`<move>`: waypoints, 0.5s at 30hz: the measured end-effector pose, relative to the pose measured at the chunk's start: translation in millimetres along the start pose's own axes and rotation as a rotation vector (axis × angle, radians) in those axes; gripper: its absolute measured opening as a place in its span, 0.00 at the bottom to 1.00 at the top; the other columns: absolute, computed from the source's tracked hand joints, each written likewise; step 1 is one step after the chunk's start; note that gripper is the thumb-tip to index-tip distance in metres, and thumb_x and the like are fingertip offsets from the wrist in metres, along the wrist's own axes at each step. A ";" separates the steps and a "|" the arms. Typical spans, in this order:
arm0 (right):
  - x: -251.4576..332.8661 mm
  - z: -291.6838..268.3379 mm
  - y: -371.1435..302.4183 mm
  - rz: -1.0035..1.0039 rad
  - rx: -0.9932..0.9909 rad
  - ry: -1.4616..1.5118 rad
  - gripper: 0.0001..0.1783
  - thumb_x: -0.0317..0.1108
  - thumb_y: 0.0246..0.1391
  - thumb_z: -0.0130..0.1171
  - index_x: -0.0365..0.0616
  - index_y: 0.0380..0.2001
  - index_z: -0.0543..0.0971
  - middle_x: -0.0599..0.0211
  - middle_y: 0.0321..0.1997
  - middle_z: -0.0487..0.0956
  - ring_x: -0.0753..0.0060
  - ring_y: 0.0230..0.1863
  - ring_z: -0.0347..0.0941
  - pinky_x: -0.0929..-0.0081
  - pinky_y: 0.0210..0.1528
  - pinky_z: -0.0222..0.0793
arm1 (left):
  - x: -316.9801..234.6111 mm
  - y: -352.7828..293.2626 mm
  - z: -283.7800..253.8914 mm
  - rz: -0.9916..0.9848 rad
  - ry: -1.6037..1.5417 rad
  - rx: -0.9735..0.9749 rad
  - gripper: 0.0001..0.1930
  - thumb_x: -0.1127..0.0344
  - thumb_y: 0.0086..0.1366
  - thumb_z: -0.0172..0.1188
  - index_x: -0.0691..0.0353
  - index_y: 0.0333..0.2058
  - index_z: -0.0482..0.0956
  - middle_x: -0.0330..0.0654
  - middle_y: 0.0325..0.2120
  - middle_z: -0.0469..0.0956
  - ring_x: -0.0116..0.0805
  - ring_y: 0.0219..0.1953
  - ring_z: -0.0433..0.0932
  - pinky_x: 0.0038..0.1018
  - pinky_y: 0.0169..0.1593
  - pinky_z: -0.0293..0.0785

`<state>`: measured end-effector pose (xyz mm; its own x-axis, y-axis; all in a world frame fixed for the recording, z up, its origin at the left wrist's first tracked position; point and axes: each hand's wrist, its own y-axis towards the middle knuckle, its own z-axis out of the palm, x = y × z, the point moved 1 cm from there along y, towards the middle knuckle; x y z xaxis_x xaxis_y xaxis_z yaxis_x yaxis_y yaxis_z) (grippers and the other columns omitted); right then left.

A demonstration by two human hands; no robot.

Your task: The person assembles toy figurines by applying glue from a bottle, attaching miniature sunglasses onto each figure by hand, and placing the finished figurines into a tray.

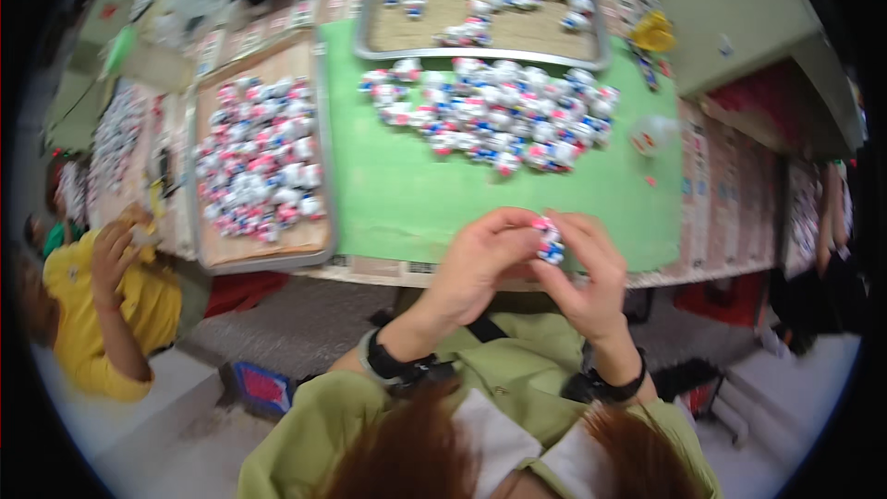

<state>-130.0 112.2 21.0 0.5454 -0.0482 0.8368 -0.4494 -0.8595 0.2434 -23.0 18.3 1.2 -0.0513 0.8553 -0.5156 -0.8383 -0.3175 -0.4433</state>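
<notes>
Both hands meet at the table edge: left hand (480,259) & right hand (584,268) pinch one small white-red-blue toy (549,240) between fingertips. Pile of same toys (494,115) lies beyond them on green mat (397,194).

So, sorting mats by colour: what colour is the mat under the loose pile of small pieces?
Green mat, plain; head view.
</notes>
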 end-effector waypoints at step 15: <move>-56.8 -47.1 -12.4 0.273 -0.463 0.048 0.17 0.24 0.40 0.56 0.37 0.38 0.70 0.61 0.31 0.72 0.74 0.30 0.69 0.78 0.37 0.64 | -112.0 -48.2 -84.3 1.036 1.183 -0.909 0.13 0.72 0.56 0.50 0.68 0.40 0.70 0.44 0.40 0.70 0.30 0.41 0.68 0.22 0.46 0.61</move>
<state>-188.7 149.5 -6.4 0.3372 -0.2060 0.9186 -0.8411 -0.5042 0.1957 69.0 -96.7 18.5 0.4078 -0.3922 -0.8245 -0.1763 -0.9199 0.3504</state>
